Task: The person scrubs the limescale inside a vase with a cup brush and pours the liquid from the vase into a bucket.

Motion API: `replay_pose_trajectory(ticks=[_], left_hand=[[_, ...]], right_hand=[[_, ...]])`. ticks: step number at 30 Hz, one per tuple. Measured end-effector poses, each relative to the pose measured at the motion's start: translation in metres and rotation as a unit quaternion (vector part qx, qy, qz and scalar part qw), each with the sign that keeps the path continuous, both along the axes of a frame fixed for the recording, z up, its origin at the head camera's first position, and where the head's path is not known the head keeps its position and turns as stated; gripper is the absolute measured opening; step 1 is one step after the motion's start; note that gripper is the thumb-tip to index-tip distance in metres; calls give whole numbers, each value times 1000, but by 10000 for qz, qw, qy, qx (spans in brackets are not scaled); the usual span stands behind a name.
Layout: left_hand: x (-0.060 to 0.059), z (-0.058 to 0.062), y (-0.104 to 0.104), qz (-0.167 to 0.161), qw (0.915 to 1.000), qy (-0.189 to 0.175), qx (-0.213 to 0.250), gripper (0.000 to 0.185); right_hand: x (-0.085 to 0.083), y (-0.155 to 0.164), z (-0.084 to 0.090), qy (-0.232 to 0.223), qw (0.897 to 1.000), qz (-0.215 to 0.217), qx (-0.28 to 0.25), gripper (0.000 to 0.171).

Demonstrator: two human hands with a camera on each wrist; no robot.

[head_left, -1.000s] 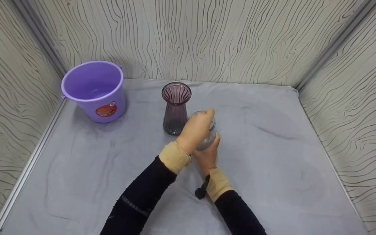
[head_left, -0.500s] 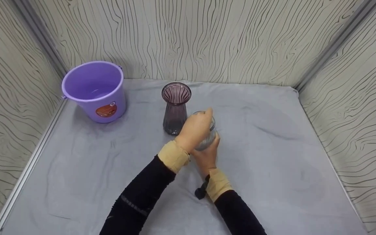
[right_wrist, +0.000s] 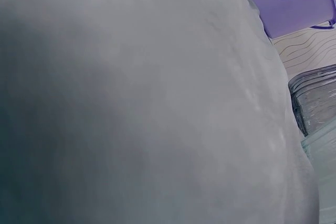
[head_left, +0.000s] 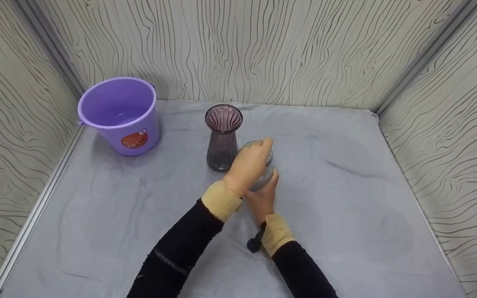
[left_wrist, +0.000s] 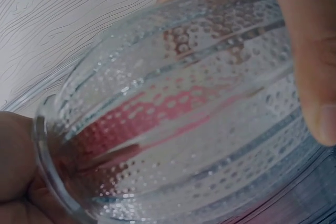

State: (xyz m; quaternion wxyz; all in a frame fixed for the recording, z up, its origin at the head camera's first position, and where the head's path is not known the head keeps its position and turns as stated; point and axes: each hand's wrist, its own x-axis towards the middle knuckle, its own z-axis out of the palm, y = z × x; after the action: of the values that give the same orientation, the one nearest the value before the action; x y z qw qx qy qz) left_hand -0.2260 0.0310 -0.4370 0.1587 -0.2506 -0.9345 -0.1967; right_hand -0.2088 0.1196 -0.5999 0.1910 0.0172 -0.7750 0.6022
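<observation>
A clear glass vase [head_left: 266, 176], ribbed and dimpled, leans tilted between the two hands at the table's middle. My right hand [head_left: 262, 200] grips its lower body from below; in the left wrist view the thumb [left_wrist: 317, 72] wraps round that end. At the vase's mouth is my left hand [head_left: 246, 165], fingers curled at the rim [left_wrist: 39, 129]. Through the dimpled glass shows a long pink thing [left_wrist: 152, 111], which the left fingers seem to hold; its kind is unclear. A purple glass vase [head_left: 222, 145] stands upright close behind the left hand.
A purple bucket [head_left: 117, 132] with an orange label stands at the back left. Grey cloth [head_left: 346, 207] covers the table. Patterned panels [head_left: 263, 49] close in the back and both sides. In the right wrist view, glass [right_wrist: 317, 103] shows at the right edge.
The left hand shifts very slightly back and forth at the vase's mouth. The right hand, the clear vase, the purple vase and the bucket stay where they were.
</observation>
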Motion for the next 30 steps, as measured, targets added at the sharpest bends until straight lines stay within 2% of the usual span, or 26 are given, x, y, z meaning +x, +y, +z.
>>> replay_pose_trajectory(ticks=[8, 17, 19, 22, 30], left_hand=[[-2, 3, 1, 9, 9999, -141, -98, 31], [-3, 6, -2, -30, 9992, -307, -273, 39], [-3, 5, -3, -5, 9991, -324, -287, 36], [-3, 4, -4, 22, 9994, -239, -241, 32], [0, -1, -4, 115, 9994, 296, -117, 26]], right_hand=[[2, 0, 1, -7, 9999, -118, 124, 111], [1, 0, -1, 80, 9996, -87, 270, 114], [1, 0, 0, 22, 9997, -62, 227, 114], [0, -1, 0, -12, 9999, -42, 165, 114], [0, 0, -1, 199, 9994, -65, 274, 114]])
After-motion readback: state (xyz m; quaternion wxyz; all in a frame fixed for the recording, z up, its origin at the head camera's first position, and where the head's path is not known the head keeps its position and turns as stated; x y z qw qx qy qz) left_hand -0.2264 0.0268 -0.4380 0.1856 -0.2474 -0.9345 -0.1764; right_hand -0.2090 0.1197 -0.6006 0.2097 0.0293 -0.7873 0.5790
